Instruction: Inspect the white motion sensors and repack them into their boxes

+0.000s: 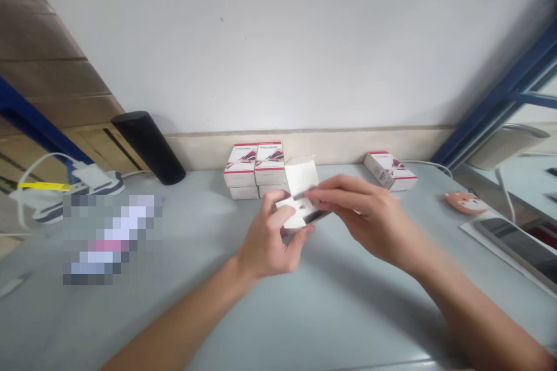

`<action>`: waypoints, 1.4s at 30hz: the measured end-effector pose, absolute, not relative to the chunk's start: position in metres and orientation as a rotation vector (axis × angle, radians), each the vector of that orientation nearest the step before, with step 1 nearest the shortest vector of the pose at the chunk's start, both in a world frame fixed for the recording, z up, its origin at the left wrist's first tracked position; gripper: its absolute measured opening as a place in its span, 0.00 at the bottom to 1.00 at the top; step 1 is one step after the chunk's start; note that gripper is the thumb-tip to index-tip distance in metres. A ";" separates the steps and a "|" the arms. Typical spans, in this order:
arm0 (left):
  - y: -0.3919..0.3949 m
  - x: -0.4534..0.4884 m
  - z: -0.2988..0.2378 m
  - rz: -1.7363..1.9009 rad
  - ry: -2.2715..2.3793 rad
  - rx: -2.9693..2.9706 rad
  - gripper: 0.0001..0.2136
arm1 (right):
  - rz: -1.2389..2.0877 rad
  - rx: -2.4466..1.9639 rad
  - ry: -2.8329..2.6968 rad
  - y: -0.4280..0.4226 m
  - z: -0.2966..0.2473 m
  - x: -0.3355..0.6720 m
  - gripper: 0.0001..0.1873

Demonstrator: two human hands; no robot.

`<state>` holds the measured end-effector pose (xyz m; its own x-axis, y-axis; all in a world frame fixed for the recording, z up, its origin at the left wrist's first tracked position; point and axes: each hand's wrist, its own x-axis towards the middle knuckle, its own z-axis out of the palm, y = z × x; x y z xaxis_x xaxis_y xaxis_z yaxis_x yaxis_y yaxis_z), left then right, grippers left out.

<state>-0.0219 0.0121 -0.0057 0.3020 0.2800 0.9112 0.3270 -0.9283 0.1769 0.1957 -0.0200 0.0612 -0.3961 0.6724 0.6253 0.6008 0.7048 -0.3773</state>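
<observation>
In the middle of the head view, above the grey-blue desk [256, 324], a small white carton [296, 221] is open with its flap [302, 177] raised, so it is not yet closed. The left hand [275, 237] wraps its fingers round the carton, while the right hand [369, 211] has its fingers drawn together at the opening, whether gripping anything I cannot tell. Behind, stacked red-and-white cartons [270, 171] look shut, as does a similar box [398, 170] to the right.
</observation>
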 end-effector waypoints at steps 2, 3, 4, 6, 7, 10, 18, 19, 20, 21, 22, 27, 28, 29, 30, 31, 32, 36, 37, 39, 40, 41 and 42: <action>0.013 -0.021 -0.005 -1.753 -0.608 -2.473 0.24 | 0.109 -1.072 -1.966 -0.018 0.060 0.197 0.16; 0.014 -0.020 -0.005 -1.760 -0.611 -2.461 0.25 | 0.103 -1.115 -1.899 -0.017 0.059 0.196 0.15; 0.014 -0.020 -0.004 -1.764 -0.608 -2.452 0.26 | 0.096 -1.142 -1.861 -0.017 0.058 0.196 0.14; 0.014 -0.019 -0.004 -1.765 -0.589 -2.446 0.27 | 0.071 -1.145 -1.875 -0.016 0.056 0.194 0.09; 0.014 -0.019 -0.004 -1.762 -0.584 -2.447 0.28 | 0.059 -1.134 -1.910 -0.016 0.056 0.193 0.07; 0.013 -0.020 -0.005 -1.752 -0.593 -2.459 0.29 | 0.061 -1.131 -1.976 -0.017 0.056 0.191 0.08; 0.013 -0.020 -0.004 -1.759 -0.622 -2.448 0.28 | 0.093 -1.075 -2.015 -0.015 0.059 0.195 0.12; 0.012 -0.020 -0.004 -1.760 -0.646 -2.448 0.27 | 0.092 -1.109 -2.005 -0.016 0.059 0.195 0.14; 0.012 -0.019 -0.004 -1.757 -0.670 -2.442 0.26 | 0.091 -1.145 -1.991 -0.018 0.060 0.195 0.16; 0.011 -0.019 -0.003 -1.751 -0.695 -2.434 0.24 | 0.092 -1.177 -1.977 -0.019 0.060 0.194 0.18; 0.010 -0.018 -0.003 -1.745 -0.721 -2.422 0.22 | 0.098 -1.198 -1.967 -0.020 0.062 0.194 0.18; 0.001 -0.015 -0.003 -1.664 -0.872 -2.355 0.14 | 0.151 -1.122 -2.005 -0.019 0.064 0.195 0.12; -0.001 -0.014 -0.003 -1.636 -0.883 -2.340 0.14 | 0.163 -1.094 -2.012 -0.018 0.063 0.195 0.12; -0.002 -0.014 -0.003 -1.612 -0.885 -2.324 0.14 | 0.179 -1.071 -2.017 -0.017 0.062 0.195 0.13; -0.004 -0.013 -0.002 -1.593 -0.883 -2.309 0.14 | 0.199 -1.056 -2.016 -0.016 0.061 0.195 0.13; -0.005 -0.012 -0.001 -1.581 -0.882 -2.296 0.14 | 0.223 -1.052 -2.012 -0.015 0.060 0.195 0.14; -0.006 -0.011 0.000 -1.576 -0.877 -2.285 0.14 | 0.248 -1.055 -2.005 -0.015 0.060 0.195 0.15; -0.007 -0.008 0.002 -1.622 -0.864 -2.263 0.14 | 0.274 -1.048 -1.982 -0.014 0.059 0.195 0.20; -0.006 -0.009 0.001 -1.658 -0.862 -2.254 0.14 | 0.259 -1.034 -1.988 -0.015 0.059 0.195 0.20; -0.002 -0.010 -0.001 -1.737 -0.860 -2.243 0.16 | 0.220 -1.005 -2.022 -0.015 0.058 0.194 0.21; 0.001 -0.011 -0.003 -1.774 -0.847 -2.241 0.19 | 0.200 -0.994 -2.048 -0.015 0.058 0.194 0.21; 0.004 -0.012 -0.005 -1.810 -0.830 -2.240 0.22 | 0.178 -0.981 -2.076 -0.015 0.057 0.193 0.21; 0.008 -0.013 -0.008 -1.848 -0.808 -2.235 0.27 | 0.156 -0.967 -2.102 -0.016 0.056 0.192 0.22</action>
